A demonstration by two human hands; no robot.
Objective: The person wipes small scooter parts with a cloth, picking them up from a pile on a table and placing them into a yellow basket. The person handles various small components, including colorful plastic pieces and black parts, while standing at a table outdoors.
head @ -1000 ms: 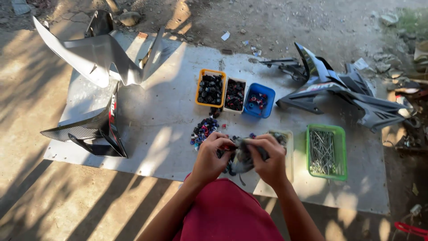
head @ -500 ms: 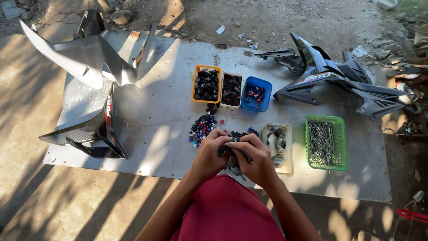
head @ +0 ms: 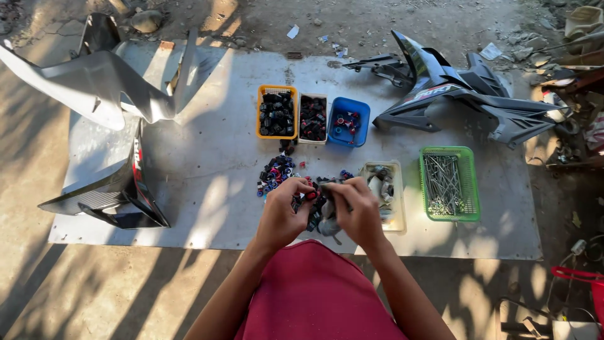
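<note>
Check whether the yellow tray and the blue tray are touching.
Apart. The head view shows a white tray standing between the yellow tray and the blue tray.

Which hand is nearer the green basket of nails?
Right. The right hand sits just left of the green basket, with a cream tray between them; the left hand is farther left, beyond the right one.

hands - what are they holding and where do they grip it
Both the left hand and right hand pinch a crumpled grey bag by its top edge.
</note>
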